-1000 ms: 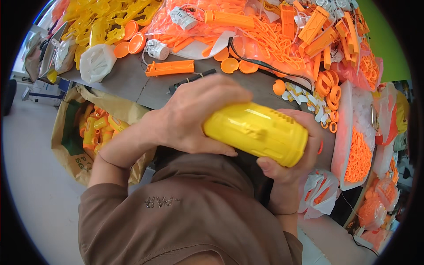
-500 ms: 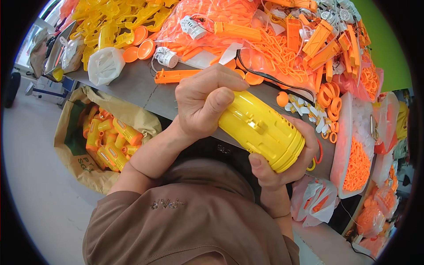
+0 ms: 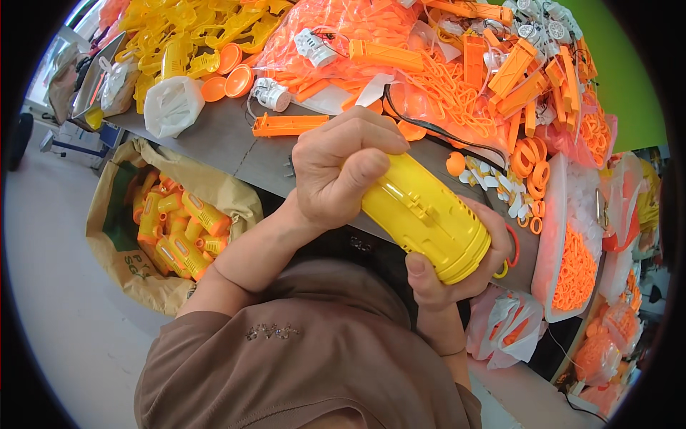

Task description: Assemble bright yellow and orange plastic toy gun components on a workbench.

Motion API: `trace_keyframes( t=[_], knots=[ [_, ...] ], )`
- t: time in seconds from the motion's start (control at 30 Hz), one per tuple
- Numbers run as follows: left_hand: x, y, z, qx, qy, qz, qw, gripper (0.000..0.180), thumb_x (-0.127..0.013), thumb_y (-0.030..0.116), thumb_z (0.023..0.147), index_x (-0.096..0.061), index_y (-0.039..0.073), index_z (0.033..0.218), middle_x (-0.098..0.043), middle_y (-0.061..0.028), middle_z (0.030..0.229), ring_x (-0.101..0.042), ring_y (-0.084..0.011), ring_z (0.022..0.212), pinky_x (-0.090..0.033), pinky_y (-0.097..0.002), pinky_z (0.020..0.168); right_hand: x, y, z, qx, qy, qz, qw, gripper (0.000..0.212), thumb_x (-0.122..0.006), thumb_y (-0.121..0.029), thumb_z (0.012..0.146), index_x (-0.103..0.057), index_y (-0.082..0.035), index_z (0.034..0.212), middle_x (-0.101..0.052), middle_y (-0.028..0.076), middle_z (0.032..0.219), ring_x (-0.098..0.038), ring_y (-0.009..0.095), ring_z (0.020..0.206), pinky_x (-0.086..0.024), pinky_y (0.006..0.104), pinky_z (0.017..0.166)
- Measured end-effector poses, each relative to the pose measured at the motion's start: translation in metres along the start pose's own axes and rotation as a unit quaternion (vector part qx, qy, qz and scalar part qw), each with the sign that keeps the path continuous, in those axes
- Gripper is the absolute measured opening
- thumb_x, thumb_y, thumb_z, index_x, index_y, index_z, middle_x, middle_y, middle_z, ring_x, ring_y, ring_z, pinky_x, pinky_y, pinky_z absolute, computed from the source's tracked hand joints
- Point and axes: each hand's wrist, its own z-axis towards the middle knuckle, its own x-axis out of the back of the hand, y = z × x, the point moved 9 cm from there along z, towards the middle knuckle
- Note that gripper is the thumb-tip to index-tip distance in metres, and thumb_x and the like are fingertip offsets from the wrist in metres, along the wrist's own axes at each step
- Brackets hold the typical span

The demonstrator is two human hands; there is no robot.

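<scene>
A yellow plastic cylindrical housing [image 3: 421, 222], shaped like a flashlight body, is held tilted in front of me above the table's near edge. Its ringed, wider end points down and to the right. My left hand [image 3: 339, 171] is closed round the upper left end, fingers curled over it, thumb pressed near the rim; that end is hidden. The right hand [image 3: 480, 275] wraps the ringed end from the right, with its thumb on the near side and its fingers behind. An orange battery-case-like strip [image 3: 289, 125] lies on the table just beyond my left hand.
At left below the table, a paper sack [image 3: 107, 229] holds several yellow-and-orange assembled pieces. Yellow parts [image 3: 207, 28], orange caps [image 3: 239, 80] and orange strips with wires [image 3: 514, 68] pile across the table [image 3: 250, 154]. A bin [image 3: 550, 264] of orange loops stands right.
Both hands and the yellow housing have shifted slightly right and down. Each hand keeps its grip.
</scene>
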Motion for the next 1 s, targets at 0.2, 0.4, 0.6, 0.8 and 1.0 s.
trace_keyframes(
  t=[0.2, 0.4, 0.6, 0.8, 1.0],
  knots=[
    [-0.008, 0.024, 0.009, -0.122, -0.095, 0.019, 0.988, 0.053, -0.076, 0.043, 0.073, -0.063, -0.006, 0.088, -0.062, -0.0168, 0.086, -0.061, -0.0236, 0.075, -0.048, -0.0312, 0.065, 0.002, 0.000, 0.003, 0.006, -0.006, 0.015, 1.000, 0.081, -0.078, -0.040, 0.070, -0.035, 0.001, 0.124, -0.049, 0.019, 0.113, -0.056, 0.025, 0.096, -0.048, 0.0365, 0.085],
    [-0.009, 0.029, -0.001, -0.110, -0.144, 0.066, 0.981, 0.057, -0.084, 0.039, 0.061, -0.062, -0.006, 0.088, -0.061, -0.0170, 0.083, -0.062, -0.0260, 0.074, -0.050, -0.0322, 0.062, -0.002, -0.021, 0.009, 0.026, -0.071, -0.038, 0.996, 0.082, -0.082, -0.036, 0.065, -0.035, 0.000, 0.123, -0.049, 0.019, 0.108, -0.055, 0.027, 0.092, -0.048, 0.0369, 0.080],
    [-0.003, 0.029, -0.008, -0.203, -0.118, 0.062, 0.970, 0.067, -0.080, 0.051, 0.061, -0.059, -0.002, 0.096, -0.059, -0.0154, 0.088, -0.060, -0.0258, 0.074, -0.049, -0.0338, 0.061, -0.010, -0.034, 0.016, 0.111, -0.108, -0.104, 0.982, 0.082, -0.080, -0.043, 0.067, -0.036, -0.003, 0.124, -0.051, 0.018, 0.109, -0.056, 0.028, 0.091, -0.051, 0.0370, 0.077],
    [-0.028, 0.049, -0.004, -0.238, -0.264, 0.216, 0.909, 0.070, -0.078, 0.048, 0.062, -0.056, -0.001, 0.107, -0.060, -0.0152, 0.093, -0.060, -0.0320, 0.076, -0.051, -0.0376, 0.066, -0.006, -0.040, 0.019, 0.137, -0.126, -0.105, 0.977, 0.082, -0.086, -0.038, 0.063, -0.038, -0.001, 0.119, -0.048, 0.020, 0.107, -0.056, 0.031, 0.091, -0.051, 0.0398, 0.074],
    [-0.035, 0.031, -0.027, -0.117, -0.377, 0.160, 0.905, 0.060, -0.074, 0.019, 0.057, -0.052, 0.001, 0.109, -0.054, -0.0089, 0.079, -0.058, -0.0285, 0.065, -0.045, -0.0373, 0.052, -0.007, -0.035, 0.012, -0.021, -0.230, 0.024, 0.973, 0.077, -0.071, -0.055, 0.073, -0.045, -0.001, 0.121, -0.056, 0.021, 0.108, -0.058, 0.031, 0.093, -0.048, 0.0405, 0.079]
  ],
)
